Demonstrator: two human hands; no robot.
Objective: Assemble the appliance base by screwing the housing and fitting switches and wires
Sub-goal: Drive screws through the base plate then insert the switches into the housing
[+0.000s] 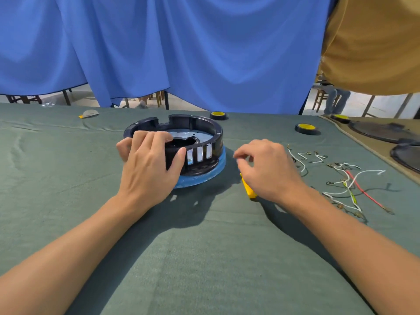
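Observation:
The round black housing (195,128) stands open side up on a blue-wrapped disc (218,167) at the middle of the green cloth. A metal plate shows inside it. My left hand (147,164) grips the housing's near left rim, fingers over the wall and thumb against the slotted outside. My right hand (268,169) hovers to the right of the housing with its fingers loosely curled; I see nothing between them. A yellow tool handle (248,189) lies on the cloth partly under that hand. Loose white and red wires (350,183) with metal terminals lie to the right.
Two black-and-yellow tape rolls (305,128) (218,115) sit behind the housing. Dark round covers (384,133) rest on a tan mat at the far right. A small grey and yellow object (89,113) lies at the back left. A blue curtain hangs behind the table.

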